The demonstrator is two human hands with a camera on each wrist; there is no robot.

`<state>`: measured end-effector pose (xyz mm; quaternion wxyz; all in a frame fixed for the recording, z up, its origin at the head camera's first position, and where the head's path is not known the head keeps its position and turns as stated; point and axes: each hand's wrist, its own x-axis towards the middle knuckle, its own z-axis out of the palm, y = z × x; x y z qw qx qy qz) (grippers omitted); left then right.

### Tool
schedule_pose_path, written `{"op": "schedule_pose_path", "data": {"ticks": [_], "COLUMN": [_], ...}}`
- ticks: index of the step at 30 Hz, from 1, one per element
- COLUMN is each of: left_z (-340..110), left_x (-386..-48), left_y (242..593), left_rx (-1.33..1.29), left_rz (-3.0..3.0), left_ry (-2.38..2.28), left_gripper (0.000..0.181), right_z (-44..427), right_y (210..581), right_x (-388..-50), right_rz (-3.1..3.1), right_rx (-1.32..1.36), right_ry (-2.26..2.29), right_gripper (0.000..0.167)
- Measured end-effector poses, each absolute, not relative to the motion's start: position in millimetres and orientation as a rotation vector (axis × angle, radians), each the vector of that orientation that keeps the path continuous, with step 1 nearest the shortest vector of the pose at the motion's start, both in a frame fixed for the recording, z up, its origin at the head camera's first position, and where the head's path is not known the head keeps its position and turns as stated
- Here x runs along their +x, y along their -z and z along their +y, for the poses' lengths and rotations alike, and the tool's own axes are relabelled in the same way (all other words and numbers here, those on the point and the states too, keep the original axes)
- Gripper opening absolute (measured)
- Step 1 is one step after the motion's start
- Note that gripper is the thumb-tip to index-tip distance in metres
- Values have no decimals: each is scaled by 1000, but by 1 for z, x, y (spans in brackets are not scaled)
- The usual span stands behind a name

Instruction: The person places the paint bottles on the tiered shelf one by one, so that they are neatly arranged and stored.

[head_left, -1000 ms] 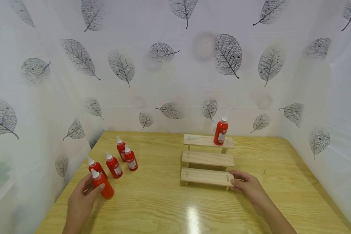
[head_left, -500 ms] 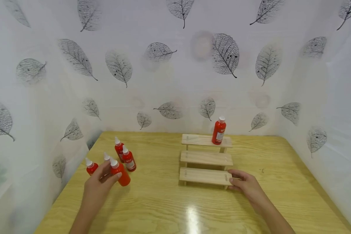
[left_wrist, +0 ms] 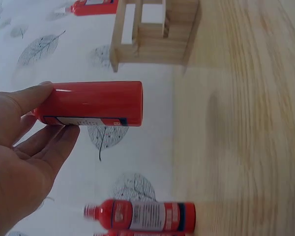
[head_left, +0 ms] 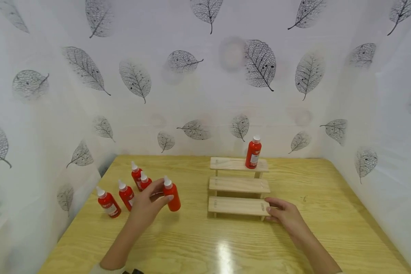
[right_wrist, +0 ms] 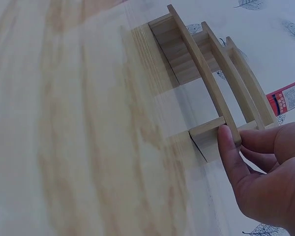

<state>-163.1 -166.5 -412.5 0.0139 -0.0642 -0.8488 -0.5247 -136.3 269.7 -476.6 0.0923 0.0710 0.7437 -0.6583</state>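
Between the thumb and fingers of my left hand (head_left: 147, 205) is a red squeeze bottle (head_left: 172, 198) with a white pointed cap. In the left wrist view the bottle (left_wrist: 96, 101) hangs above the tabletop, its base apart from the wood. The hand hides part of its upper end there. A three-step wooden display rack (head_left: 238, 205) stands right of centre. My right hand (head_left: 287, 217) pinches the right end of its lowest step, thumb in front and fingers behind. Another red bottle (head_left: 253, 154) stands upright on the rack's top step, toward the right.
Several more red bottles (head_left: 109, 205) stand upright at the left of the wooden table (head_left: 191, 243). One of them (head_left: 145, 180) is partly hidden behind my left hand. A white leaf-printed curtain (head_left: 205, 95) borders the table at the back and both sides.
My left hand has lifted its bottle off the left group and carried it rightward, toward the rack. My right hand stays on the lowest step. The head view has shifted slightly.
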Motion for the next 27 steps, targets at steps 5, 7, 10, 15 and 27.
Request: {"op": "schedule_pose_path", "data": {"ticks": [5, 7, 10, 15, 27], "left_z": [-145, -138, -127, -112, -74], "left_x": [-176, -182, -192, -207, -237], "left_y": [410, 407, 403, 394, 373], "left_rx": [-298, -342, -408, -500, -642], "left_rz": [-2570, -2543, -2499, -2435, -2311], "left_ry": [1690, 1701, 1702, 1731, 1784], "left_gripper": [59, 58, 57, 53, 50], "right_z": [271, 272, 274, 276, 271], "right_y": [476, 476, 476, 478, 479], "right_x": [-137, -137, -137, -136, -136], "right_rz": [2208, 2204, 2195, 2182, 2172], "right_rx": [207, 211, 203, 185, 237], "right_ry": [1959, 1964, 1969, 1975, 1993], "right_gripper": [52, 52, 54, 55, 54]}}
